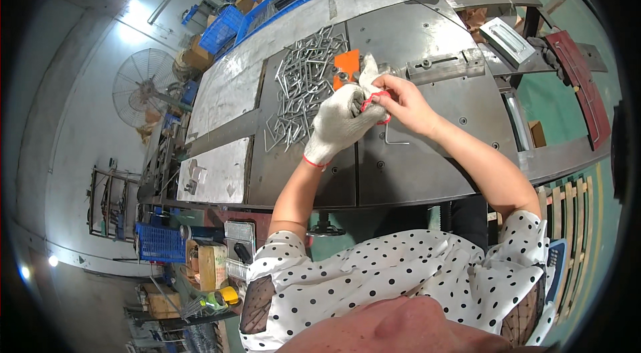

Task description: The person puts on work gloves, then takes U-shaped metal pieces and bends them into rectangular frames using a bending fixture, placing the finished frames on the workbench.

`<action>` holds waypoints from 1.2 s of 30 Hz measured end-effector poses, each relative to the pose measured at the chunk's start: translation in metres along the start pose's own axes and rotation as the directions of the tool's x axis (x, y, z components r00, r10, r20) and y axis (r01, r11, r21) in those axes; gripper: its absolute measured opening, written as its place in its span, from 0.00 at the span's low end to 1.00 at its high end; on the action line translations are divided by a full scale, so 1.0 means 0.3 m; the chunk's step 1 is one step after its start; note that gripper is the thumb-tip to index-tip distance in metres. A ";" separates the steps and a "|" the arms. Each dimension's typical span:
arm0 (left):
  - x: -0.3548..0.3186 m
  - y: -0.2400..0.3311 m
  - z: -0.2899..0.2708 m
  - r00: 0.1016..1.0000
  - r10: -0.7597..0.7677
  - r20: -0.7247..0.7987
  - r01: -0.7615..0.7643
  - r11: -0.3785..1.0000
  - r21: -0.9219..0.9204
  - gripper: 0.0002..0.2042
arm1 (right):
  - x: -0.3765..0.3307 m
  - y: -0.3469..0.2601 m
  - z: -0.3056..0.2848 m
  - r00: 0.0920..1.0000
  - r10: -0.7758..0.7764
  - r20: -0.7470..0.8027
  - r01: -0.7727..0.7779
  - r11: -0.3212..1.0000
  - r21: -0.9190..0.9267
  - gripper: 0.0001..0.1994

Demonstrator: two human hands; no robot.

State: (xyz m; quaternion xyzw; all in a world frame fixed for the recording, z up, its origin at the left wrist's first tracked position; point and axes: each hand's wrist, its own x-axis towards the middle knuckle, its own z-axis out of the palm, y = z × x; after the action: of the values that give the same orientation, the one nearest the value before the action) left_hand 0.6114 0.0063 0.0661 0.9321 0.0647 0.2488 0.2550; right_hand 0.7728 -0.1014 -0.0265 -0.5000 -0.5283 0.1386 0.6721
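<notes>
My left hand (339, 119) wears a white knit work glove with a red edge at the wrist. Its fingers are closed round part of a second white work glove (368, 71). My bare right hand (408, 109) pinches that second glove at its red-edged cuff, and its fingers are not inside it. Just beyond my hands stands an orange plate (346, 63) on the metal table, partly covered by the left glove. To the left lies a heap of bent metal rods (300, 79). One bent rod (390, 136) sits apart, just below my hands.
A slotted steel bar fixture (446, 67) is fixed on the table at right. Beyond it are a white metal box (507, 42) and a red panel (579, 89). Blue crates (222, 29) line the far left edge, and a large fan (143, 86) stands past them.
</notes>
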 end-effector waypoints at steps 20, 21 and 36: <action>-0.004 -0.045 -0.095 0.967 -0.088 -0.241 0.079 0.996 -0.043 0.09 | -0.044 -0.205 0.027 0.821 -0.454 0.346 0.571 0.635 -0.521 0.07; -0.006 -0.084 -0.073 0.972 -0.048 -0.230 0.043 0.999 -0.025 0.08 | -0.034 -0.229 0.043 0.639 -0.692 0.335 0.749 0.460 -0.478 0.10; -0.024 0.007 -0.038 0.952 0.268 -0.146 -0.239 0.952 0.191 0.05 | -0.022 -0.093 0.020 0.970 0.025 0.241 0.169 0.643 -0.747 0.08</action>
State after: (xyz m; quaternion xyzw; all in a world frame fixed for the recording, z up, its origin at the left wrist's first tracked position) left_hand 0.5993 0.0077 0.0726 0.9264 -0.0130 0.3519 0.1333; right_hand 0.7556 -0.1157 -0.0077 -0.6950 -0.6309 -0.0670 0.3384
